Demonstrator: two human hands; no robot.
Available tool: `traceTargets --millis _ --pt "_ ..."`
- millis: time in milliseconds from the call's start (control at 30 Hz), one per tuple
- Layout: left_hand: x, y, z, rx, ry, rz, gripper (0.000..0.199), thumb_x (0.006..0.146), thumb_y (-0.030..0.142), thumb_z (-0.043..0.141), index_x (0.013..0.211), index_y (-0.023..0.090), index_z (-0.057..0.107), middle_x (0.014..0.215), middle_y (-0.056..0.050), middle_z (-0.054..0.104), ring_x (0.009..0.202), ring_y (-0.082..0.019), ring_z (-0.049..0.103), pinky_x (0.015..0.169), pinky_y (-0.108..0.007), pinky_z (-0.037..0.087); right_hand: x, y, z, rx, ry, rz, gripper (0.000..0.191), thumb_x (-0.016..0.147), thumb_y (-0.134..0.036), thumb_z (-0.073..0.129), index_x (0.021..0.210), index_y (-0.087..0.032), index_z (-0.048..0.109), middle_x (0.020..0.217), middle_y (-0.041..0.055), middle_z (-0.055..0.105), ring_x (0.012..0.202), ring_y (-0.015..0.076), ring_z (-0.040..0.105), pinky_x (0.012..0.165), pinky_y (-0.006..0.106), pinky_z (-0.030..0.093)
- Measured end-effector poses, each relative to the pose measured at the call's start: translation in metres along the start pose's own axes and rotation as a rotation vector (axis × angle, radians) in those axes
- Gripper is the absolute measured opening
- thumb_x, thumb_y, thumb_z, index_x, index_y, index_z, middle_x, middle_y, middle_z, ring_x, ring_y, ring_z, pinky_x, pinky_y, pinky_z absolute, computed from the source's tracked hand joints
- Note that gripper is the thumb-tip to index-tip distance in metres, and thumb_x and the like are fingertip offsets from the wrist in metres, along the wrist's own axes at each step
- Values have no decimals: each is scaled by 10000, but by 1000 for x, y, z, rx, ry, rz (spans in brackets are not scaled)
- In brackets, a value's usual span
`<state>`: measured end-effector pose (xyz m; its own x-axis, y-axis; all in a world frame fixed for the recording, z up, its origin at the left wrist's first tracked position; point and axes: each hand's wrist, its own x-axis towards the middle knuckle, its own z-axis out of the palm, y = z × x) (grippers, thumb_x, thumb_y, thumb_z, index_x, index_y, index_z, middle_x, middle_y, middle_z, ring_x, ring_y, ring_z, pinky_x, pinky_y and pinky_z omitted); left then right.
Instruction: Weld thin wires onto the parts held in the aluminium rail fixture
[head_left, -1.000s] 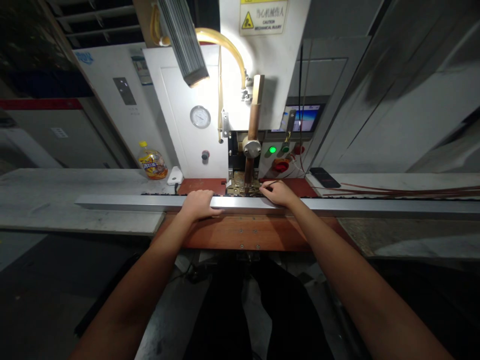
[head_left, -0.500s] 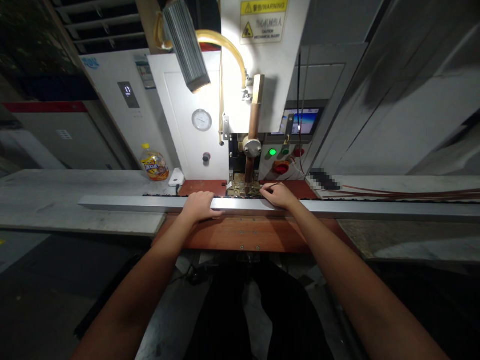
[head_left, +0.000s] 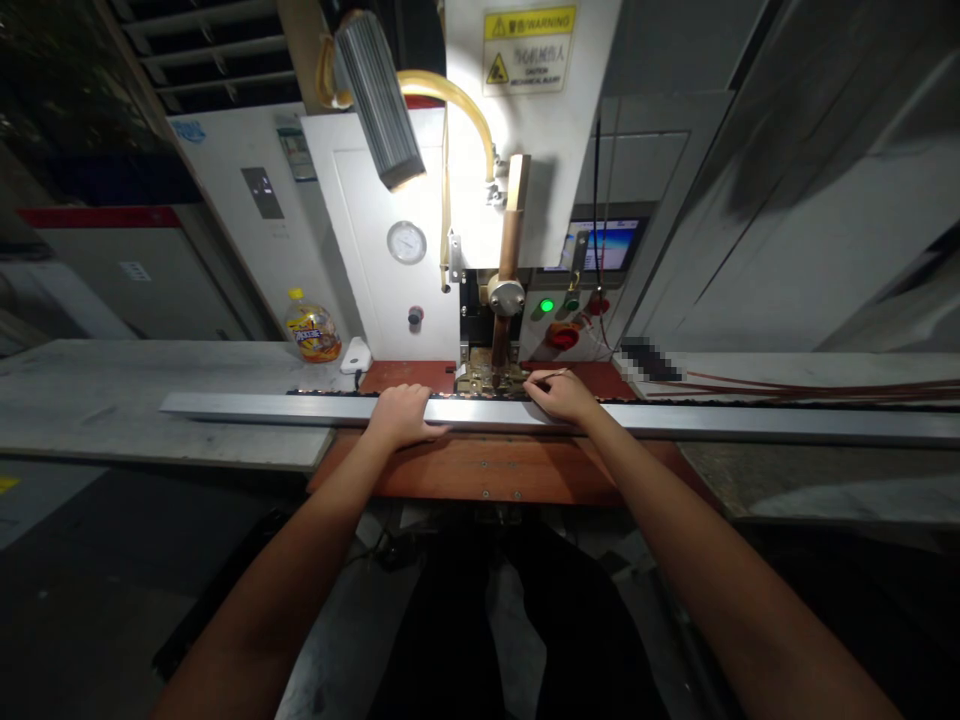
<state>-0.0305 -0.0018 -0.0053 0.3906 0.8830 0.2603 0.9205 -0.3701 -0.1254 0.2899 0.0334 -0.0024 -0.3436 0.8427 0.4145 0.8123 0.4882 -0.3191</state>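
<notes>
A long silver metal bar (head_left: 480, 412) lies across the bench in front of a machine. My left hand (head_left: 403, 415) grips it left of the machine's head, fingers over the top and thumb along the near side. My right hand (head_left: 559, 395) rests at the bar's far edge, thumb and fingertips pinched on what looks like a thin dark wire (head_left: 556, 374); its ends are hard to make out. Just left of those fingertips, a copper-coloured electrode rod (head_left: 499, 345) points down at a small brass-coloured fixture (head_left: 480, 372). A dark strip with small shiny parts runs along the bar's far side.
A reddish-brown board (head_left: 450, 470) with screws supports the middle. A bottle of orange liquid (head_left: 313, 332) and a white device (head_left: 355, 356) stand at left. Brown cables (head_left: 810, 385) stretch away right. The machine has a lit green button (head_left: 547, 306) and a red knob (head_left: 564, 335).
Both hands keep nearly the same places on and beside the bar. The whole view has shifted slightly, and the right fingertips sit a touch farther right of the fixture.
</notes>
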Motion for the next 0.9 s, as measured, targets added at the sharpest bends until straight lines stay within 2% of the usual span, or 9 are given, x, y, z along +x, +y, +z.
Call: traceTargets --millis 367,900 --pt "-5 2 4 10 75 7 597 739 697 632 1036 179 625 1019 -116 696 950 -307 627 796 -397 424 -5 1 1 -19 45 -33 288 905 -337 504 830 -242 766 928 50 793 925 245 721 863 323 509" --pt "-6 2 4 30 57 -1 579 739 685 635 1039 190 616 1020 -117 684 953 -303 606 833 -403 408 -8 0 2 -48 47 -56 295 920 -324 486 843 -244 759 942 43 791 927 234 715 855 311 502"
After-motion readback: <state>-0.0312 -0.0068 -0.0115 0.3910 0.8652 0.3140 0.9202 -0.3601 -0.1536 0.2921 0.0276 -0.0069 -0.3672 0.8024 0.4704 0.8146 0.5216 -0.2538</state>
